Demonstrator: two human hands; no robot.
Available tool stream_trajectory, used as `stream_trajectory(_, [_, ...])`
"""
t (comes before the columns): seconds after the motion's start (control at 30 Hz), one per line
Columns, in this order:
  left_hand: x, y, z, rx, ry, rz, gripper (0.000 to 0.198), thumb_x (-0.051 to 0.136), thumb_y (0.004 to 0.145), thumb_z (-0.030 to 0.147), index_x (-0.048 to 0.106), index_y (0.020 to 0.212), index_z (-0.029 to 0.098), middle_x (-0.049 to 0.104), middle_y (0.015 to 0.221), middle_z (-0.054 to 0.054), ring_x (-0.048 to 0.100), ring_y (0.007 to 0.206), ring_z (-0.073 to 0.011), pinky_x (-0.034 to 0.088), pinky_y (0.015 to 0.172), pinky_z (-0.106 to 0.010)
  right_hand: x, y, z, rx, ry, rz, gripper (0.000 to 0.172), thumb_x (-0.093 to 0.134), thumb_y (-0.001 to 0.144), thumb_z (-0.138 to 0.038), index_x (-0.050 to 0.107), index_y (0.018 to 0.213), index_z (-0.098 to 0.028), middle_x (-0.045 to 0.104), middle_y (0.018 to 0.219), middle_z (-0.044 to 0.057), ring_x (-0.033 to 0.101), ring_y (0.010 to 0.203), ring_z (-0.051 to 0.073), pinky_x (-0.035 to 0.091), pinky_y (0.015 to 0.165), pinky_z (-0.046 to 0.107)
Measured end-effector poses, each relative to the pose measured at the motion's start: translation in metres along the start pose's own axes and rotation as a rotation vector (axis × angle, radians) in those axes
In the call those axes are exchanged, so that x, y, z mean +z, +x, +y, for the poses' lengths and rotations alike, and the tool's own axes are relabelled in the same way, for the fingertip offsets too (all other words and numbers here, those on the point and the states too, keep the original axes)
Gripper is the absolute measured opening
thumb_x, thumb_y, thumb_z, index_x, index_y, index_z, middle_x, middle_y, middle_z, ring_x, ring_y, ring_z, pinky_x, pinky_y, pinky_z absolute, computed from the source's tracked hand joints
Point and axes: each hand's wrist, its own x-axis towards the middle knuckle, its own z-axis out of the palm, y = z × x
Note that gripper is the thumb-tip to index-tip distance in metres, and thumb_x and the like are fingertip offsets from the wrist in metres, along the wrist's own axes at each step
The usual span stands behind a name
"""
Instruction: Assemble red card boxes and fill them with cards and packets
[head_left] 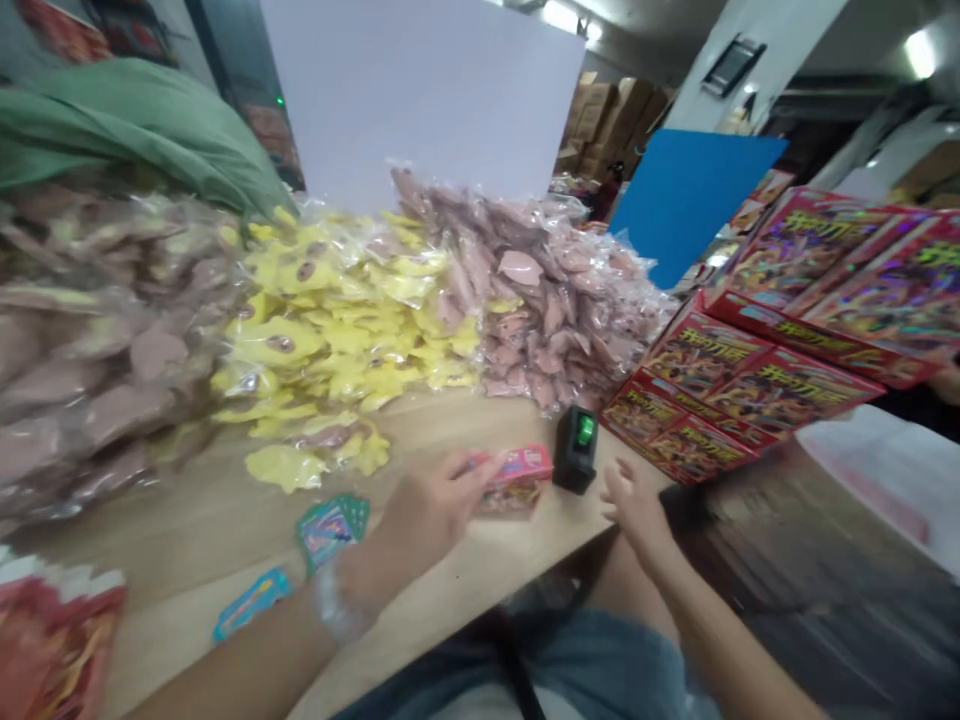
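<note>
My left hand [431, 510] is closed around the left end of a small pink-and-red printed card box [517, 485], which rests on the table. Just right of that box stands a small black device [576, 450] with a glowing green panel on it. My right hand [634, 505] hovers beside the device, with its fingers apart and slightly curled and nothing in them. Left of my left wrist lie a few fanned green and purple cards [331, 530] and a blue printed packet [251, 603].
Clear-bagged yellow pieces [337, 320] and pinkish-brown pieces [540, 310] are heaped along the back. More bagged pieces [97, 370] pile up at left. Red display boxes [765, 370] are stacked at right. Red cartons [56, 640] sit front left, and a blue panel [694, 200] stands behind.
</note>
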Motion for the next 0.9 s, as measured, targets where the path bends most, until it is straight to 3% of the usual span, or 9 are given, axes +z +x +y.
stream_trajectory(0.1, [0.025, 0.01, -0.002, 0.015, 0.125, -0.079, 0.039, 0.041, 0.087, 0.015, 0.045, 0.126, 0.021, 0.056, 0.116, -0.01, 0.059, 0.096, -0.0215, 0.053, 0.08, -0.036, 0.019, 0.039, -0.008, 0.206, 0.071, -0.007, 0.034, 0.057, 0.08, -0.034, 0.051, 0.108, -0.016, 0.059, 0.094, 0.008, 0.06, 0.062, 0.014, 0.05, 0.053, 0.027])
stream_trajectory(0.2, [0.035, 0.006, -0.002, 0.036, 0.26, -0.094, 0.044, 0.04, 0.086, 0.011, 0.042, 0.129, 0.022, 0.055, 0.118, -0.012, 0.059, 0.097, -0.0225, 0.054, 0.077, -0.037, 0.031, 0.047, -0.014, 0.273, 0.17, -0.03, 0.026, 0.052, 0.086, -0.032, 0.054, 0.104, -0.013, 0.06, 0.091, 0.005, 0.059, 0.07, 0.013, 0.051, 0.06, 0.029])
stream_trajectory(0.33, [0.034, 0.006, -0.009, 0.148, 0.256, 0.008, 0.036, 0.036, 0.09, 0.017, 0.048, 0.123, 0.019, 0.057, 0.117, -0.01, 0.061, 0.096, -0.0201, 0.054, 0.079, -0.031, 0.03, 0.029, -0.002, 0.228, 0.273, -0.035, 0.023, 0.051, 0.086, -0.033, 0.057, 0.095, -0.013, 0.06, 0.087, 0.003, 0.058, 0.071, 0.012, 0.049, 0.063, 0.029])
stream_trajectory(0.47, [0.034, 0.018, -0.009, 0.122, 0.204, 0.055, 0.031, 0.035, 0.091, 0.021, 0.053, 0.116, 0.018, 0.06, 0.112, -0.008, 0.063, 0.091, -0.0175, 0.055, 0.078, -0.029, 0.026, -0.003, 0.015, 0.168, 0.312, -0.056, 0.025, 0.064, 0.071, -0.037, 0.057, 0.063, -0.014, 0.055, 0.057, -0.003, 0.05, 0.051, 0.011, 0.041, 0.051, 0.023])
stream_trajectory(0.57, [0.038, 0.026, -0.005, 0.087, 0.196, 0.027, 0.033, 0.035, 0.091, 0.021, 0.049, 0.12, 0.017, 0.061, 0.111, -0.008, 0.063, 0.09, -0.0175, 0.055, 0.077, -0.03, 0.036, -0.034, 0.003, 0.116, 0.353, -0.155, 0.032, 0.069, 0.062, -0.042, 0.051, 0.055, -0.016, 0.047, 0.048, -0.005, 0.041, 0.046, 0.009, 0.034, 0.047, 0.022])
stream_trajectory(0.7, [0.054, 0.026, -0.003, 0.065, 0.25, 0.038, 0.036, 0.037, 0.091, 0.022, 0.044, 0.125, 0.015, 0.06, 0.113, -0.011, 0.061, 0.095, -0.0203, 0.054, 0.077, -0.033, 0.07, -0.057, -0.029, 0.017, 0.484, -0.357, 0.042, 0.065, 0.066, -0.049, 0.041, 0.052, -0.017, 0.038, 0.046, -0.007, 0.032, 0.044, 0.006, 0.027, 0.045, 0.02])
stream_trajectory(0.8, [0.061, 0.018, 0.004, 0.025, 0.223, 0.004, 0.04, 0.037, 0.09, 0.021, 0.037, 0.13, 0.013, 0.057, 0.117, -0.013, 0.058, 0.102, -0.0214, 0.052, 0.081, -0.035, 0.083, -0.051, -0.024, 0.02, 0.381, -0.213, 0.045, 0.063, 0.063, -0.053, 0.037, 0.05, -0.02, 0.032, 0.041, -0.009, 0.027, 0.038, 0.006, 0.021, 0.039, 0.02])
stream_trajectory(0.9, [0.046, 0.014, 0.026, -0.003, 0.091, -0.066, 0.042, 0.039, 0.088, 0.018, 0.037, 0.13, 0.015, 0.054, 0.121, -0.011, 0.055, 0.106, -0.022, 0.05, 0.085, -0.036, 0.065, -0.046, -0.005, -0.092, 0.204, -0.091, 0.039, 0.069, 0.052, -0.05, 0.049, 0.063, -0.019, 0.048, 0.051, -0.005, 0.045, 0.046, 0.012, 0.036, 0.043, 0.023])
